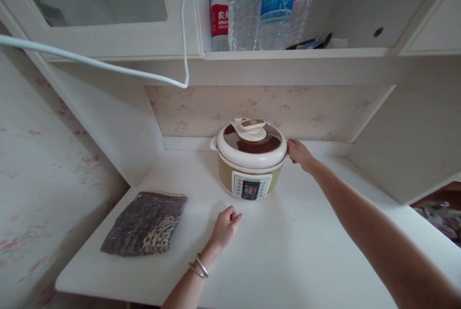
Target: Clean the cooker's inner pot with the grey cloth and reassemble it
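An electric pressure cooker (251, 158), cream and gold with a brown-topped lid and a front control panel, stands upright toward the back of the white table. My right hand (298, 152) is closed around its right side handle, which the fingers mostly hide. The lid sits on the pot. In front of the cooker, apart from it, my left hand (226, 225) is curled into a loose fist above the table, with nothing visible in it. To its left lies a folded dark grey-brown cloth (144, 222) with a pale pattern at one corner.
The white table (273, 256) ends in a rounded front left corner. Above hangs a shelf (298, 53) bearing several plastic bottles (275, 4). A white cable (108, 66) crosses the upper left. Side panels and a papered wall (252, 107) enclose the back.
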### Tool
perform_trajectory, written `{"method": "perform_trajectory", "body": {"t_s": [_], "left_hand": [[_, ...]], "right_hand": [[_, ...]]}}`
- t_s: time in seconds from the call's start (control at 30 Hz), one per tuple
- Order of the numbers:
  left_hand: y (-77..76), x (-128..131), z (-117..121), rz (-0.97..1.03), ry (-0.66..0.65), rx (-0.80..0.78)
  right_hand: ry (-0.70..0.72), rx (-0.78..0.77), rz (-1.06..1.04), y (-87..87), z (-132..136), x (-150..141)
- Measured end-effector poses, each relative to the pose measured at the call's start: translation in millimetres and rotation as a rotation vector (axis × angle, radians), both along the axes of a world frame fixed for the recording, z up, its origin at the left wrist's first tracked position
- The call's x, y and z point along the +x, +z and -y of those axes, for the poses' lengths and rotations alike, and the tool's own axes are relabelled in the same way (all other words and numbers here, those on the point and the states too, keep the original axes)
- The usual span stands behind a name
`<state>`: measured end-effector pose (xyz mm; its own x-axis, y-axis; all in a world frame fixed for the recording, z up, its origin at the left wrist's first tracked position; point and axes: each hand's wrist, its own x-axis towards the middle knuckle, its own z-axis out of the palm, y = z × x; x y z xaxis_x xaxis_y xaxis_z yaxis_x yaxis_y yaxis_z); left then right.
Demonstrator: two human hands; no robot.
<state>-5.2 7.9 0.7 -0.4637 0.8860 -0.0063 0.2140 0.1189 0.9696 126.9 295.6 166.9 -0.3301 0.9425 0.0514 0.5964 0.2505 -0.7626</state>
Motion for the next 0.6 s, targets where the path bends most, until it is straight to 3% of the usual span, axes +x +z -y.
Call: {"method": "perform_trajectory", "body": {"t_s": [0.2, 0.4, 0.6], "left_hand": [[2.5, 1, 0, -0.02, 0.012, -0.014], [1.6, -1, -1, 0.027, -0.005, -0.009], [0.4, -4, -3, 0.119, -0.007, -0.018]], "right_hand": [[-0.023, 0.074, 0.154, 15.3, -14, 3], [-0.115, 0.254, 0.161, 67.2, -9, -5], [0.131, 0.009, 0.077, 105.3, 38, -70]]}}
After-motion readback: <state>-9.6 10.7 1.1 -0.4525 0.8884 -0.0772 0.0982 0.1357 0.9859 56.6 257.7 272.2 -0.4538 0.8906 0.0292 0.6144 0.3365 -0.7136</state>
